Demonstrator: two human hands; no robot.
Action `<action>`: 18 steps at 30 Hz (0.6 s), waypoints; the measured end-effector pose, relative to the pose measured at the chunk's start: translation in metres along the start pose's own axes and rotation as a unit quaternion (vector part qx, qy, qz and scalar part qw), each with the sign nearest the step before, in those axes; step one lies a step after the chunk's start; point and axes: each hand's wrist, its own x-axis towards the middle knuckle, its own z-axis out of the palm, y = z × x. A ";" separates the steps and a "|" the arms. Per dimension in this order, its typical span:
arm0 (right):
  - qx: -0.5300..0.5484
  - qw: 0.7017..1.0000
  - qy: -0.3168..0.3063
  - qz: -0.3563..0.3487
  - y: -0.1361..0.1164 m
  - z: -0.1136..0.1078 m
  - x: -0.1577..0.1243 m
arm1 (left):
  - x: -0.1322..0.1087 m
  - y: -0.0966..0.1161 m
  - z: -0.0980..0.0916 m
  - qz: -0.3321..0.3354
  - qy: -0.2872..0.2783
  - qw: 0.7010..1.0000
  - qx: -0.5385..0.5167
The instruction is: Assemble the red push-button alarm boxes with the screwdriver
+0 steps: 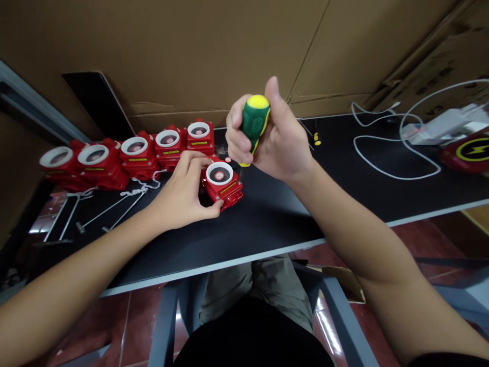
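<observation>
A red box-shaped housing [226, 193] with a white ring around a dark round window sits on the black table. Thumb and fingers of my left hand [182, 192] grip it from its left side. In my right hand [277, 135] is a screwdriver [255, 122] with a green and yellow handle, held upright, fingers curled round it. Its thin shaft points down at the right corner of the housing; whether the tip sits in a screw is too small to tell.
Several similar red housings [138, 159] stand in a row at the back left. Metal rods with white cord [114, 209] lie before them. A phone-like black slab [98, 104] leans on the cardboard. White cable [397, 176] and a red item with a lightning sign [473, 149] are at right.
</observation>
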 end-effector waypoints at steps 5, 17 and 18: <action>0.033 0.999 -0.028 -0.007 -0.004 0.001 -0.007 | 0.004 -0.008 -0.006 0.025 -0.033 0.998 -0.045; 0.093 0.991 -0.088 -0.031 -0.001 0.013 -0.017 | 0.008 -0.014 -0.009 0.086 -0.088 0.986 -0.111; 0.105 0.989 -0.093 -0.035 0.001 0.015 -0.016 | 0.007 -0.014 -0.009 0.087 -0.086 0.986 -0.112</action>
